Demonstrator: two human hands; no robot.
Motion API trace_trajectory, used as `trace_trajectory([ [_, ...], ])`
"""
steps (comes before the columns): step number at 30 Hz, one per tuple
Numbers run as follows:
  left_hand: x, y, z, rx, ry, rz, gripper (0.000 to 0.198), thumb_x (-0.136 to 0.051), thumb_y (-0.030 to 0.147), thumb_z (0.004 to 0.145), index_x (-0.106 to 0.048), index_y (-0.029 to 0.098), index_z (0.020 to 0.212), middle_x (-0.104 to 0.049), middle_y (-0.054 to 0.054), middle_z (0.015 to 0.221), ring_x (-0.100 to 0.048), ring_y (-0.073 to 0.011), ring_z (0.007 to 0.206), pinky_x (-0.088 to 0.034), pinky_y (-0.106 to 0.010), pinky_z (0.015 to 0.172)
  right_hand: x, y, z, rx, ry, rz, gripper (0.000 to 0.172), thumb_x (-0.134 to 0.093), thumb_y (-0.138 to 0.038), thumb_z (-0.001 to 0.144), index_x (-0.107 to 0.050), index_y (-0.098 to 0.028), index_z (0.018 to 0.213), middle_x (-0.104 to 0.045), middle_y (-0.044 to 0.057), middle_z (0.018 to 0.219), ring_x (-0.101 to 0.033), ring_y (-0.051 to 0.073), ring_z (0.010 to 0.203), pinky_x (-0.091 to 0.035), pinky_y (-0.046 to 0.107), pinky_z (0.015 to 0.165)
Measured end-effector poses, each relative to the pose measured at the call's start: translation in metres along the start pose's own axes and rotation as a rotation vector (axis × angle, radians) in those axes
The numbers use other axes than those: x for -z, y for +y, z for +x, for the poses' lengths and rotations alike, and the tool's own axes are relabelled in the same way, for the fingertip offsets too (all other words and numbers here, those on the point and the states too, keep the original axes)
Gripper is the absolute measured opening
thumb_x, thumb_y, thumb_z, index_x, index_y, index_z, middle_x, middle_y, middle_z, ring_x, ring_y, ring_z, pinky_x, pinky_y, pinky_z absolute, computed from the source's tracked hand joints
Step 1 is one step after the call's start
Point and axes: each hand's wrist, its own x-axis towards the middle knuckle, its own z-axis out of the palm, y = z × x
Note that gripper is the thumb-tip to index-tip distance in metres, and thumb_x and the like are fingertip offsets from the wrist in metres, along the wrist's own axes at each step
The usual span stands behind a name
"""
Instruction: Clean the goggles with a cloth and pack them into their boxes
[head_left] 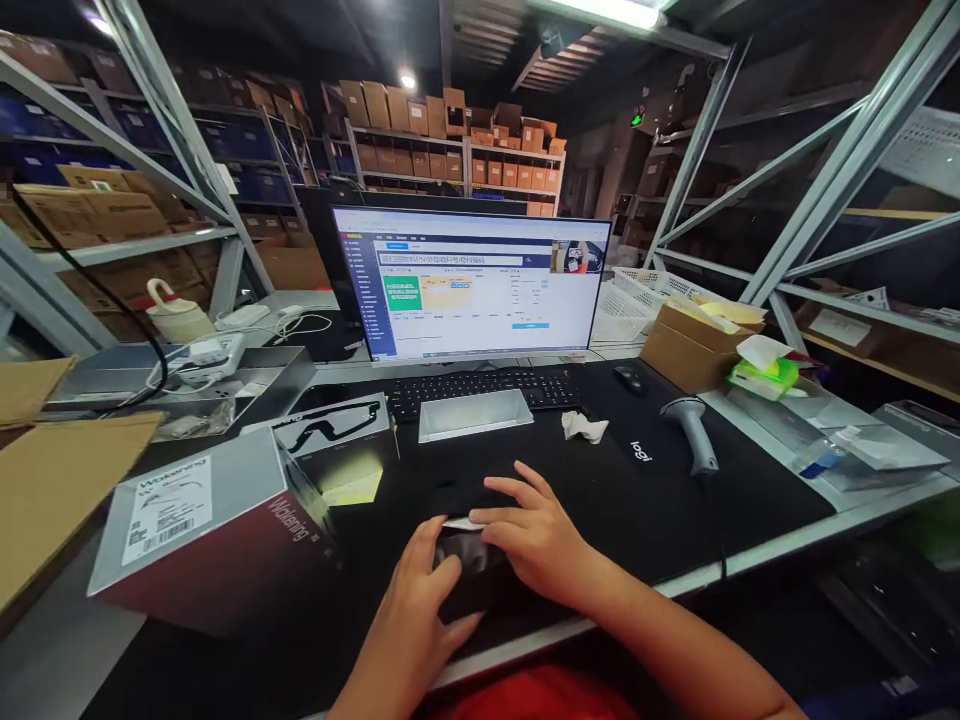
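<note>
Black pouch sits gripped between curled left hand and right hand, beside a Wakening box, keyboard beyond.

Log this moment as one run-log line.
left hand: on black package | right hand: on same package | beneath: black desk mat

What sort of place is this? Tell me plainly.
Most likely a warehouse packing desk: metal shelving stacked with cardboard boxes, a handheld barcode scanner on the desk mat, and a box with a printed barcode label.
</note>
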Motion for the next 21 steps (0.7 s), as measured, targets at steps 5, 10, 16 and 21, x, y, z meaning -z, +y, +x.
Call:
trace_trajectory([
  [5, 0.004, -0.003, -0.003, -0.002, -0.053, 0.011, 0.025, -0.074, 0.014, 0.069, -0.061, 0.021, 0.089, -0.047, -0.015, 0.144, -0.055, -0.0358, 0.127, -0.056, -0.050, 0.098, 0.025, -0.003, -0.001, -0.079, -0.221, -0.137, 0.022, -0.060, -0.009, 0.091, -0.068, -0.022, 0.106, -0.069, 0.003, 0.126, -0.042, 0.027, 0.139, -0.017, 0.054, 0.122],
  [10, 0.006, -0.001, -0.001, -0.007, -0.020, 0.050, 0.025, -0.075, 0.018, 0.069, -0.058, 0.021, 0.087, -0.050, -0.017, 0.142, -0.057, -0.0368, 0.125, -0.058, -0.050, 0.096, 0.036, -0.005, -0.005, -0.153, -0.194, -0.091, 0.012, -0.060, -0.012, 0.092, -0.068, -0.020, 0.094, -0.071, 0.005, 0.102, -0.061, 0.020, 0.097, -0.048, 0.035, 0.087],
  [16, 0.012, 0.000, 0.003, -0.103, -0.024, 0.096, 0.018, -0.071, 0.023, 0.078, -0.058, 0.021, 0.091, -0.051, -0.015, 0.143, -0.057, -0.0353, 0.126, -0.056, -0.052, 0.098, 0.020, -0.017, -0.012, -0.224, -0.282, -0.363, 0.027, -0.053, -0.008, 0.095, -0.066, -0.014, 0.119, -0.075, 0.008, 0.097, -0.062, 0.023, 0.076, -0.040, 0.038, 0.061],
  [21, 0.019, -0.002, 0.008, -0.165, -0.014, 0.166, 0.021, -0.071, 0.023, 0.078, -0.055, 0.021, 0.092, -0.047, -0.017, 0.146, -0.053, -0.0380, 0.128, -0.053, -0.058, 0.100, 0.013, -0.029, -0.004, -0.470, -0.410, -0.358, 0.033, -0.057, -0.034, 0.098, -0.065, -0.014, 0.123, -0.073, 0.013, 0.106, -0.063, 0.030, 0.092, -0.048, 0.045, 0.077],
])
